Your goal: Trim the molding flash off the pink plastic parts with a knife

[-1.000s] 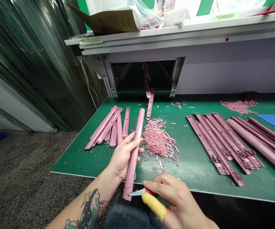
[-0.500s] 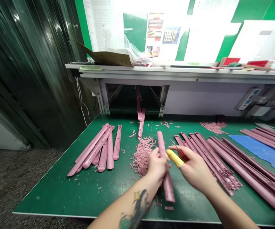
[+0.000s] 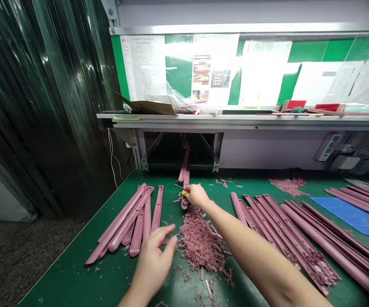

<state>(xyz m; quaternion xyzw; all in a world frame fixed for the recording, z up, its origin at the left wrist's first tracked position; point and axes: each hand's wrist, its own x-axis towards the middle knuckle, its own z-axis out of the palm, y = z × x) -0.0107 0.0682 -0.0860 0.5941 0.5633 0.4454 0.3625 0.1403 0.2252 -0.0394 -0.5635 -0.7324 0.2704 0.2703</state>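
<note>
My right hand [image 3: 197,196] reaches to the far middle of the bench, closed around a slim red-handled tool [image 3: 183,188] with a thin metal blade pointing left. A yellow cover wraps one of its fingers. That hand is over a long pink plastic strip [image 3: 184,202], partly hiding it; whether it grips the strip I cannot tell. My left hand [image 3: 155,256] holds nothing, its thumb and fingers apart, above the green bench. It is between a group of pink strips [image 3: 133,213] on the left and a heap of pink shavings [image 3: 200,243].
More pink strips [image 3: 277,226] lie in rows to the right, some near a blue sheet [image 3: 353,217]. Another strip [image 3: 184,164] sticks out of the opening under the shelf [image 3: 235,120]. Small pink scraps [image 3: 288,185] lie at the back. A power strip [image 3: 329,146] hangs behind.
The pink strip from my left hand is out of it; a smooth one now lies at the right row's left end. My right hand has moved forward and left with the tool. The view has tilted up.
</note>
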